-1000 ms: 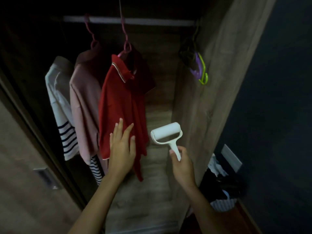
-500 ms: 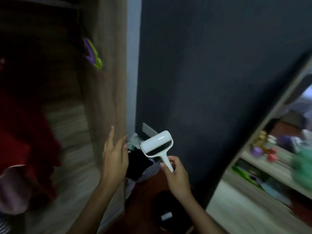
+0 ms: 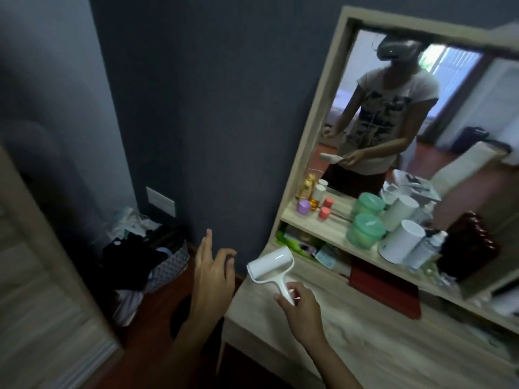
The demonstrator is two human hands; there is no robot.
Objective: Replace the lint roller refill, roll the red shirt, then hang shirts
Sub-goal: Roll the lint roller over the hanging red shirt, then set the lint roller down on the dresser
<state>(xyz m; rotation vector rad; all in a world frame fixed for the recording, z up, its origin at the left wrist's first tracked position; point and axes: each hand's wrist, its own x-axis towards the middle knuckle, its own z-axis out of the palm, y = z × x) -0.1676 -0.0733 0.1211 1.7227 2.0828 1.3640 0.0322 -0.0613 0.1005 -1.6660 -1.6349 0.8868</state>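
Observation:
My right hand (image 3: 301,306) grips the handle of a white lint roller (image 3: 271,265), whose roll points up and to the left above the left end of a light wooden dressing table (image 3: 365,341). My left hand (image 3: 214,272) hovers empty to the left of the roller, fingers loosely spread, over the floor beside the table. The red shirt and the wardrobe rail are out of view.
A mirror (image 3: 421,116) stands on the table and reflects a person. Its shelf carries green jars (image 3: 365,231), white cylinders (image 3: 401,241) and small bottles (image 3: 309,192). A laundry basket (image 3: 165,265) full of clothes sits on the floor by the dark wall. A wardrobe door edge (image 3: 42,248) is at left.
The view has swung right, away from the wardrobe and hanging shirts, to the dressing table and mirror. My right hand keeps the roller; my left hand left the red shirt and hangs free.

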